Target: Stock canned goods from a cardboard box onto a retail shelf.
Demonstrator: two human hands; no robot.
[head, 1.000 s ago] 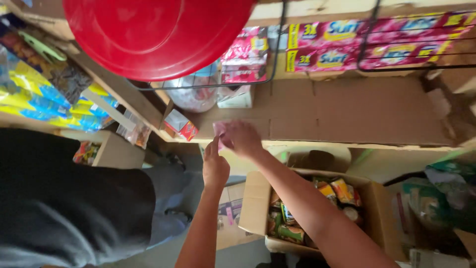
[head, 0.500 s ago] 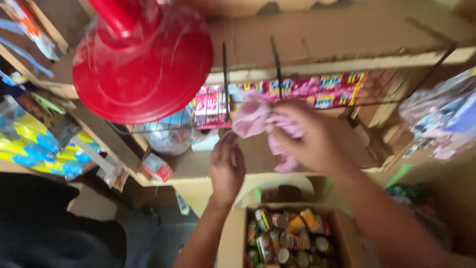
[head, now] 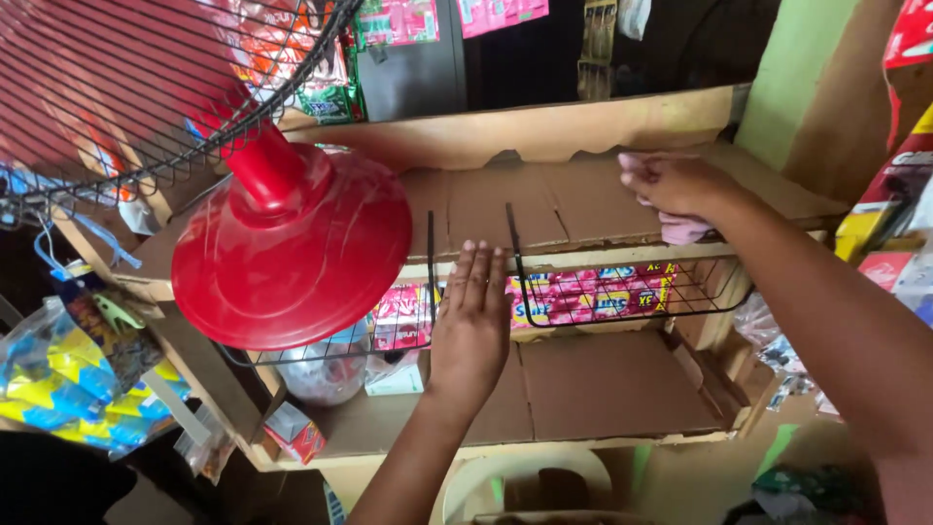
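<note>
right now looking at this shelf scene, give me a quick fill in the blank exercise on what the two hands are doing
1. The right hand presses a ____ cloth onto the cardboard-lined upper shelf.
2. The left hand rests flat with its fingers ____, at the front edge of that shelf.
3. Left of the left hand stands a fan with a round ____ base.
4. The black wire basket hanging ____ the upper shelf holds pink packets.

Missing words: pink; straight; red; under
</note>
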